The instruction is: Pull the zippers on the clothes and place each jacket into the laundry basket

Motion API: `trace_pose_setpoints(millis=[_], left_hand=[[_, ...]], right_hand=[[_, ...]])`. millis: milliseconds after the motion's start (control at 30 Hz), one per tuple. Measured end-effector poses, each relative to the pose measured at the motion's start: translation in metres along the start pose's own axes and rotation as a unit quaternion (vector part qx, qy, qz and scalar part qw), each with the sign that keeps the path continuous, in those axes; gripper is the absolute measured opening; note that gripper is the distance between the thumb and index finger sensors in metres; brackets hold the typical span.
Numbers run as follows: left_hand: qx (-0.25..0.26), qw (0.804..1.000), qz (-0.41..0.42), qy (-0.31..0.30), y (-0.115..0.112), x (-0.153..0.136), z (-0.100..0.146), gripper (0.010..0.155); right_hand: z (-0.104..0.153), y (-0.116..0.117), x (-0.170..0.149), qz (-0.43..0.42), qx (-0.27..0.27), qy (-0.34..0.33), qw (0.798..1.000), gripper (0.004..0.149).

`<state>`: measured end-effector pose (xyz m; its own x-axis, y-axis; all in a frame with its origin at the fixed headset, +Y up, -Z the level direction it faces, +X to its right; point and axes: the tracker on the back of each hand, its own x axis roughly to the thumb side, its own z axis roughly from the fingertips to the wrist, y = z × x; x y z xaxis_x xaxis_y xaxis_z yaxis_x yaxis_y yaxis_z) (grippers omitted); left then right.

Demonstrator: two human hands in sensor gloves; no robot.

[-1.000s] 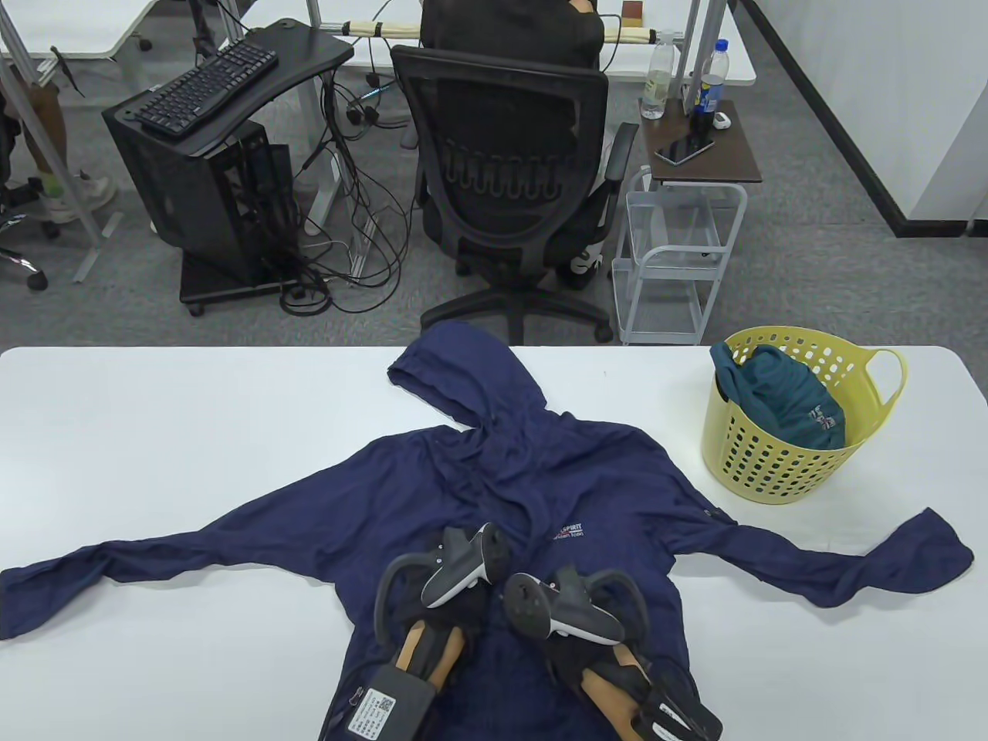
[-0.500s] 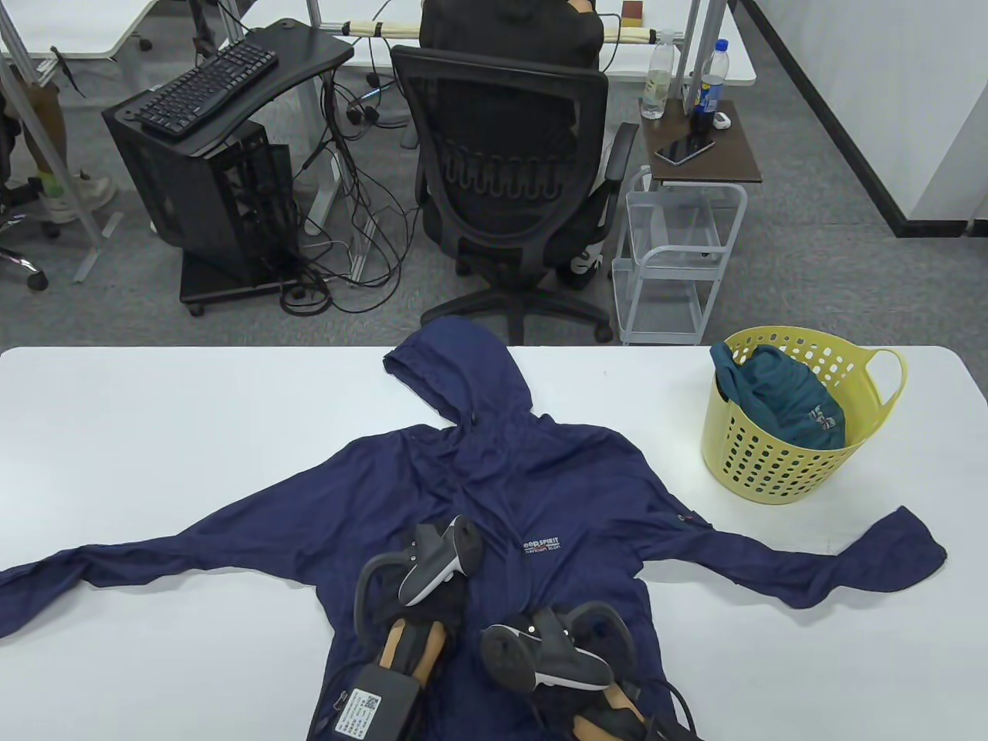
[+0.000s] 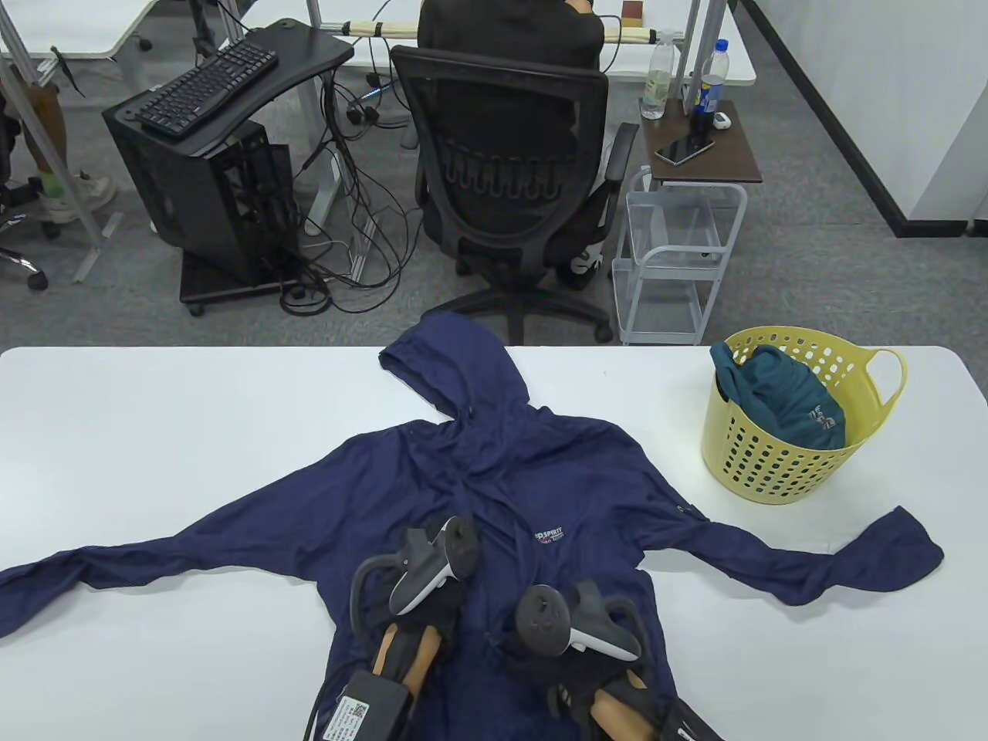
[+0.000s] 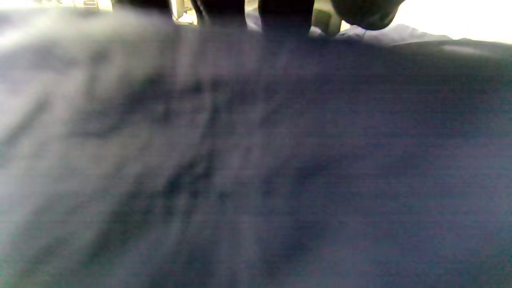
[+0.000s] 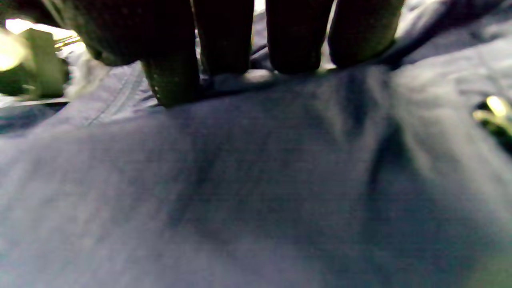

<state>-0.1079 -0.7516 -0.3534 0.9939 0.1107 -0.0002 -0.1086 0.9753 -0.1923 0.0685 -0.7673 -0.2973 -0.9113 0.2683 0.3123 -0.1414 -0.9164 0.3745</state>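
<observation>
A navy hooded jacket point(image 3: 540, 478) lies face up on the white table point(image 3: 154, 432), sleeves spread left and right, hood at the far edge. My left hand point(image 3: 441, 603) rests on its lower front near the centre line, and the fingers point(image 4: 286, 20) touch the blurred cloth point(image 4: 256, 160). My right hand point(image 3: 532, 662) lies on the cloth just right of it. Its straight fingers point(image 5: 296, 52) press down on the navy fabric point(image 5: 256, 180) without curling round it. A yellow laundry basket point(image 3: 764, 463) stands at the right with a teal jacket point(image 3: 787, 401) inside.
Behind the table's far edge stand a black office chair point(image 3: 509, 170), a white wire cart point(image 3: 671, 255) and a computer stand with a keyboard point(image 3: 208, 77). The jacket's right sleeve end point(image 3: 903, 548) lies below the basket.
The jacket has slid a little to the left and its hood and right sleeve shifted with it. My right hand drew back toward me, then came forward again. My left hand moved slightly left.
</observation>
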Motion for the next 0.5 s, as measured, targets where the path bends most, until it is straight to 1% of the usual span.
trace_pose_setpoints(millis=[100,133,167,233,300,367,500], left_hand=[[0.004,0.998,0.045,-0.036,0.01,0.011,0.012,0.051],[-0.007,0.997,0.056,-0.057,0.012,0.017,0.017,0.05],[-0.029,0.995,0.062,-0.073,0.011,0.022,0.02,0.05],[-0.096,0.989,0.054,-0.1,0.002,0.034,0.024,0.051],[-0.145,0.985,0.015,-0.097,-0.011,0.04,0.021,0.053],[-0.17,0.982,-0.026,-0.081,-0.023,0.042,0.016,0.054],[-0.173,0.982,-0.021,-0.069,-0.028,0.041,0.011,0.054]], right_hand=[[-0.007,-0.002,-0.014,-0.018,-0.019,0.035,0.999,0.045],[-0.01,-0.003,-0.02,-0.028,-0.028,0.048,0.998,0.045],[-0.012,-0.004,-0.025,-0.035,-0.035,0.058,0.997,0.045],[-0.013,-0.005,-0.033,-0.041,-0.044,0.071,0.996,0.045],[-0.012,-0.005,-0.036,-0.039,-0.052,0.071,0.995,0.046],[-0.01,-0.005,-0.034,-0.027,-0.065,0.065,0.995,0.046],[-0.006,-0.007,-0.026,0.014,-0.094,0.053,0.994,0.046]])
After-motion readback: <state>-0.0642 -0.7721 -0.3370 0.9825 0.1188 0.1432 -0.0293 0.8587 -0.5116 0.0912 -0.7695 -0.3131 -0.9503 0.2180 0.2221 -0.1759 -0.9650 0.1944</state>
